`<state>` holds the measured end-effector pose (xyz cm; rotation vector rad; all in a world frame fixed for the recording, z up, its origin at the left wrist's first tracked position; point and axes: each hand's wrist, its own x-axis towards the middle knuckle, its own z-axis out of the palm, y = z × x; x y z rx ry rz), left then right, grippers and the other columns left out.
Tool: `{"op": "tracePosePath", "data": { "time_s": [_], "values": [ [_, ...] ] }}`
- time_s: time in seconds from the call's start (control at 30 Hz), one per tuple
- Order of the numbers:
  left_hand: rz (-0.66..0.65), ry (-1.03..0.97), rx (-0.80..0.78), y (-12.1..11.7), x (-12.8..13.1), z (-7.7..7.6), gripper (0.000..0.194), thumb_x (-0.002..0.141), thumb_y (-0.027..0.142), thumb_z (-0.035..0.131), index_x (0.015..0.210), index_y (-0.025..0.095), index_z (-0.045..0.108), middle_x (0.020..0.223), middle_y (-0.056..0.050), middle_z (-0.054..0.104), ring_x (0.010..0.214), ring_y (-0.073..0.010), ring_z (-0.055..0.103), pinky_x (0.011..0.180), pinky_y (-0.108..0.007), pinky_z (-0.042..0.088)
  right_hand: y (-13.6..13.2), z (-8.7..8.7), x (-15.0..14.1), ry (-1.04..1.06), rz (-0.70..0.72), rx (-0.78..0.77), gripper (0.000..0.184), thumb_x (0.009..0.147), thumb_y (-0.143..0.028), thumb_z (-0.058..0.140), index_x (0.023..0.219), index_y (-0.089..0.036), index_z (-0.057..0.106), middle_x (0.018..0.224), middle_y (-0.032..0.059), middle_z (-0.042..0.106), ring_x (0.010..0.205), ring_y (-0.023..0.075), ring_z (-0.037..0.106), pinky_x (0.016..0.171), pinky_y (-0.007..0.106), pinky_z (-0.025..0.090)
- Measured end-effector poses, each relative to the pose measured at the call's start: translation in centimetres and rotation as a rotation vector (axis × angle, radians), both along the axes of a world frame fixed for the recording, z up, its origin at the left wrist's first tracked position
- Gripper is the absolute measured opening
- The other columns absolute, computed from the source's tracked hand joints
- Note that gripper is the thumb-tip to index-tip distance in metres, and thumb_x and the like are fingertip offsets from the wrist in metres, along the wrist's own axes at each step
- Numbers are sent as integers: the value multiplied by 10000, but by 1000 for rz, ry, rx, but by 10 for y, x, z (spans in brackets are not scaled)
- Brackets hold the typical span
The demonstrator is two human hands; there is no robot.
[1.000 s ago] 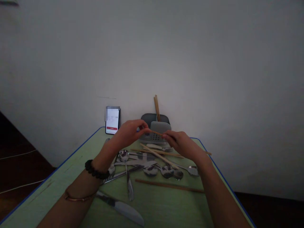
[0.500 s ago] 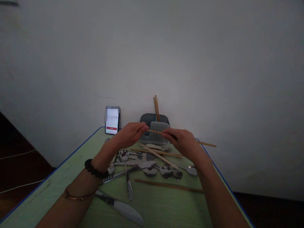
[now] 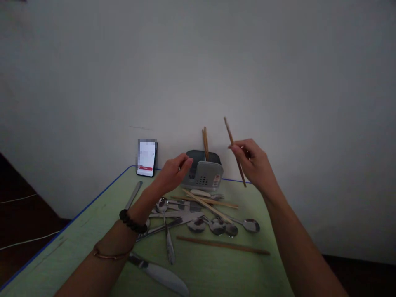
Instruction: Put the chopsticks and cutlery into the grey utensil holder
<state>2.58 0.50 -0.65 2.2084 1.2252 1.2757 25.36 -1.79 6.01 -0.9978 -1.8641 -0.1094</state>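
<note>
Your right hand is to the right of the gray utensil holder, gripping a held chopstick between thumb and fingers. The stick is raised and tilted, its upper end leaning toward the holder's side. Your left hand is at the holder's left front, closed, with the fingers curled toward the thumb; you can't tell from this view whether anything is inside.

More chopsticks stand in the holder, rising above its rim. Just in front of it on the green table, a fork lies near two crossed chopsticks. Farther in front of it is a jumble of knives and spoons, then a single chopstick lying crosswise. A large knife lies nearest you, front-left of the holder. Left of the holder, a lit phone leans upright by the wall.
</note>
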Motion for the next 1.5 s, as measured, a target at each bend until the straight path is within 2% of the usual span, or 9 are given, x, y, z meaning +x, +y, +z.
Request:
{"op": "tracePosePath", "data": {
  "time_s": [0.13, 0.27, 0.43, 0.63, 0.9, 1.03, 1.23, 1.37, 1.5],
  "values": [
    [-31, -27, -1, 6, 0, -6, 207, 892, 358, 425, 835, 184, 520, 657, 32, 559, 582, -113, 495, 566, -227, 368, 22, 31, -6, 67, -32, 57, 186, 879, -342, 505, 861, -190, 612, 790, 11, 601, 614, 100, 507, 575, 234, 414],
    [-43, -1, -32, 9, 0, -9, 134, 867, 298, 467, 847, 187, 537, 706, 14, 600, 646, -129, 549, 616, -242, 413, 50, 40, -14, 149, -63, 78, 219, 888, -386, 482, 909, -198, 591, 839, 19, 607, 622, 99, 538, 560, 227, 428],
    [-91, 140, -76, 8, 0, -8, 72, 820, 210, 532, 879, 180, 560, 809, -5, 632, 717, -138, 571, 672, -255, 431, 77, 21, -26, 93, -93, -91, 267, 899, -382, 444, 968, -171, 592, 870, 53, 633, 615, 113, 588, 569, 235, 464],
    [-159, 224, -153, 10, -2, -11, 78, 808, 231, 585, 863, 178, 598, 775, 0, 648, 715, -140, 591, 678, -249, 438, 99, -9, -36, -197, -187, -359, 205, 888, -258, 484, 938, -136, 641, 829, 75, 689, 695, 144, 633, 683, 267, 479],
    [-199, 331, -225, 15, -3, -20, 134, 812, 275, 593, 901, 177, 615, 781, -11, 665, 714, -156, 612, 654, -249, 436, 110, -25, -38, -272, -285, -411, 135, 793, -227, 633, 874, -123, 662, 871, 111, 709, 809, 177, 637, 762, 288, 457],
    [-201, 408, -213, 14, -3, -20, 129, 802, 232, 589, 916, 175, 610, 795, -15, 656, 708, -151, 598, 638, -234, 426, 97, -33, -35, -186, -286, -400, 262, 810, -280, 621, 1001, -101, 618, 862, 105, 705, 790, 171, 639, 746, 284, 466],
    [-284, 592, -305, 2, -1, -16, 160, 757, 209, 620, 916, 187, 620, 857, -18, 667, 740, -157, 599, 601, -220, 399, 27, -50, -24, -49, -195, -164, 238, 840, -296, 540, 1008, -138, 601, 947, 108, 654, 842, 186, 601, 719, 296, 469],
    [-291, 752, -441, -7, 3, -20, 221, 674, 246, 694, 885, 211, 638, 843, -3, 680, 734, -159, 603, 569, -209, 381, -8, -65, -12, -249, -3, -493, 126, 827, -261, 543, 827, -174, 634, 775, 38, 653, 695, 143, 582, 641, 254, 444],
    [-252, 808, -483, -7, 5, -25, 258, 643, 264, 702, 892, 224, 650, 864, -3, 686, 742, -163, 608, 554, -206, 377, -16, -78, 0, -514, 140, -856, 107, 787, -230, 597, 827, -166, 672, 706, 19, 658, 635, 132, 578, 573, 225, 405]
  ]
}}
